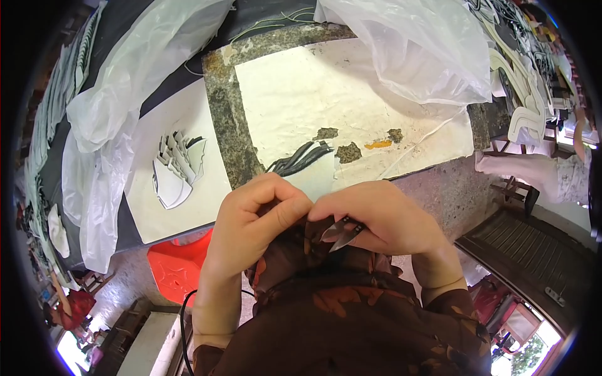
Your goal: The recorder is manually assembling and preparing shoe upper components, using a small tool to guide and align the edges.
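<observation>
Close in front of my body, my two hands meet at their fingertips. My left hand (257, 216) is closed in a pinch, and what lies in its fingers is too small or hidden to make out. A small pair of thread snips (343, 235) is tucked in my right hand (385, 216), blades pointing down and left, while its thumb and forefinger pinch near the left fingertips. Just beyond the hands, white cut pieces with black edges (307, 164) lie overlapping at the table's near edge, partly hidden by my fingers.
On a pale board (182, 222) at left stands a fanned stack of white, dark-edged pieces (179, 166). Clear plastic sheets (426, 50) drape over the worn, paper-covered table (295, 81). A red stool (179, 266) is below left; a dark slatted wooden surface (527, 250) is at right.
</observation>
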